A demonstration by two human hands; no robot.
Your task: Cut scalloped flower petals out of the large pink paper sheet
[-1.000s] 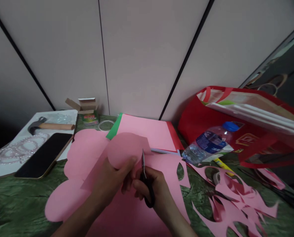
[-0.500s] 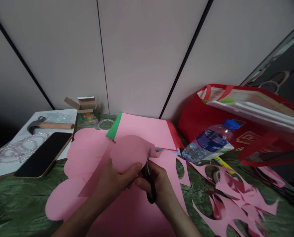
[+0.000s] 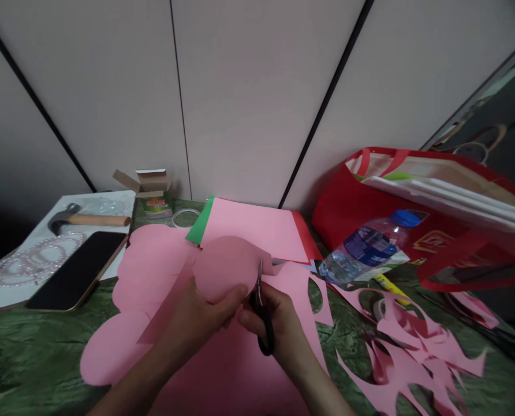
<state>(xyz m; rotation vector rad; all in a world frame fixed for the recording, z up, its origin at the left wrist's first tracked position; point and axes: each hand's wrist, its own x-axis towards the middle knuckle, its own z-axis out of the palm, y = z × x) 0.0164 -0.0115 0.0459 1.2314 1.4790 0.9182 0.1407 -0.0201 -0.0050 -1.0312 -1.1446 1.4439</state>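
My left hand [image 3: 212, 315] pinches the lower edge of a pink paper piece [image 3: 227, 268] with a rounded outline, thumb on top. In my right hand [image 3: 277, 315] is a pair of black-handled scissors [image 3: 264, 323], fingers closed round the handles. The blades meet the right edge of the paper, where a narrow strip [image 3: 266, 263] stands off the rounded part. Beneath both hands lies a large pink sheet [image 3: 235, 375]. Rounded pink cutouts [image 3: 114, 346] overlap to the left of my left hand.
Pink offcuts [image 3: 413, 370] with curved holes are heaped at right, near a water bottle [image 3: 365, 245] and a red bag [image 3: 339, 196]. On the left are a phone [image 3: 78, 271], a hammer [image 3: 97, 220] and bead strands [image 3: 36, 260]. Coloured sheets [image 3: 253, 228] and a small box [image 3: 156, 202] stand behind.
The scissor blades look slightly more closed at the paper's right edge. Both hands stay in nearly the same place.
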